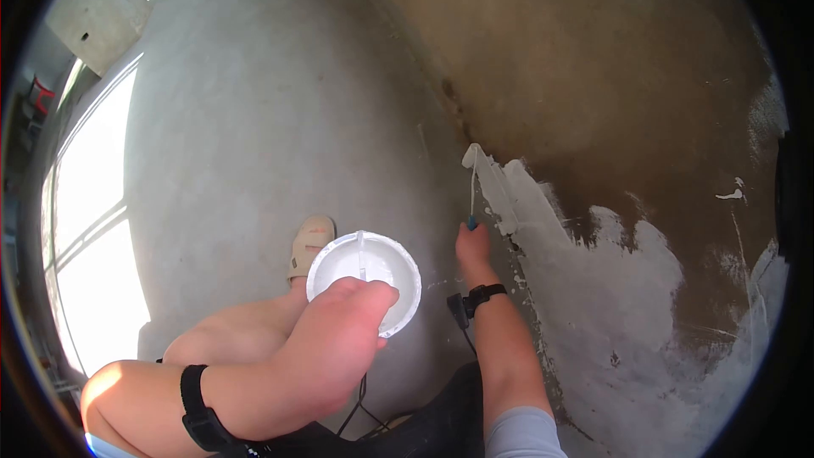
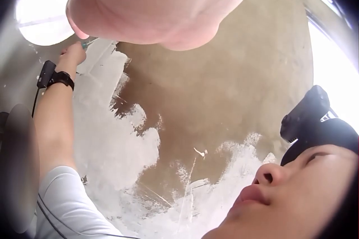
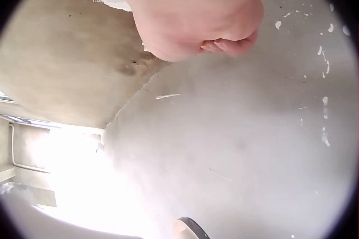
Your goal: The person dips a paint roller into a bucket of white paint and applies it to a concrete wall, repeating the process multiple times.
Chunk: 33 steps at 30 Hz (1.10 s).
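Observation:
My left hand (image 1: 343,322) is closed over a white bucket (image 1: 405,276) with white paint inside, gripping a pale strip-like handle (image 1: 362,256) that spans its opening. That hand fills the top of the left wrist view and hides part of the bucket in the head view. My right hand (image 1: 475,248) holds the blue-green grip (image 1: 471,223) of a small paint roller. From there a thin rod (image 1: 473,187) leads up to the white-coated roller head (image 1: 472,153), at the wall's bottom edge. Curled fingers (image 3: 235,45) show in the right wrist view, where the roller is hidden.
White paint (image 1: 585,305) covers the lower part of the brown wall (image 1: 627,68) in ragged patches. White spatters (image 3: 325,107) dot the grey floor (image 1: 246,119). A beige slipper (image 1: 312,242) is beside the bucket, and a red object (image 1: 41,95) stands far left.

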{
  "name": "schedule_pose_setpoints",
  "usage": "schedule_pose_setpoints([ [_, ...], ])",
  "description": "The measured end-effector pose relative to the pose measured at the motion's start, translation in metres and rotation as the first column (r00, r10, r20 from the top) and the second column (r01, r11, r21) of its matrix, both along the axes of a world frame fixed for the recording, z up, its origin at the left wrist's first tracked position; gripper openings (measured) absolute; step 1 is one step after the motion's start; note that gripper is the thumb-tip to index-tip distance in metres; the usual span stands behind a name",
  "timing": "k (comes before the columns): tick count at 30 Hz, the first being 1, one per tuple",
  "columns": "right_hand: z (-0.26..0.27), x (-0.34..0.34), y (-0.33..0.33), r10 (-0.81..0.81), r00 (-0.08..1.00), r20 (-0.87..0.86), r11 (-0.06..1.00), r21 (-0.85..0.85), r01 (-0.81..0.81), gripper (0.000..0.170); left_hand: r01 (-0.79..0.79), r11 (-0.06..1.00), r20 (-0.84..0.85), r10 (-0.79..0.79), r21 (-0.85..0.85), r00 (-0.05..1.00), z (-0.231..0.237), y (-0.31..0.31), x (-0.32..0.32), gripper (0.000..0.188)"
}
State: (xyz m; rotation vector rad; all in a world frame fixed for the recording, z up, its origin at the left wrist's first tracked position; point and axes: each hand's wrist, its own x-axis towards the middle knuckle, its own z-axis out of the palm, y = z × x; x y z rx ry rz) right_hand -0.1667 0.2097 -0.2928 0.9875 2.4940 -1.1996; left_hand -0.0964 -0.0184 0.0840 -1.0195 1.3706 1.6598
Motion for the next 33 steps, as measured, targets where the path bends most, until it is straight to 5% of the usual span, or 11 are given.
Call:
schedule_pose_setpoints([
  [5,0.002,0.014,0.004,0.023,1.000,-0.008,0.997,0.073,-0.022,0.035,-0.055,0.998,-0.054,0.055,0.005,0.997,-0.011,0.008,0.006,0.024],
  [9,0.030,0.052,0.014,-0.084,0.995,0.052,0.994,-0.060,0.087,0.036,-0.019,1.000,-0.073,0.020,0.013,0.997,-0.007,0.026,0.008,0.022],
  [14,-0.008,0.119,0.049,-0.087,0.996,0.011,0.994,0.062,0.087,0.038,0.054,0.999,-0.084,-0.054,-0.010,0.995,0.001,0.052,0.012,0.020],
  [26,0.022,0.247,0.099,-0.163,0.986,0.023,0.984,0.072,0.161,0.035,0.149,0.988,-0.105,-0.152,-0.041,0.983,-0.001,0.086,0.030,0.023],
  [33,0.032,0.246,0.079,-0.125,0.990,0.060,0.980,0.163,0.114,0.036,0.122,0.991,-0.082,-0.126,-0.048,0.989,0.000,0.074,0.032,0.029],
])
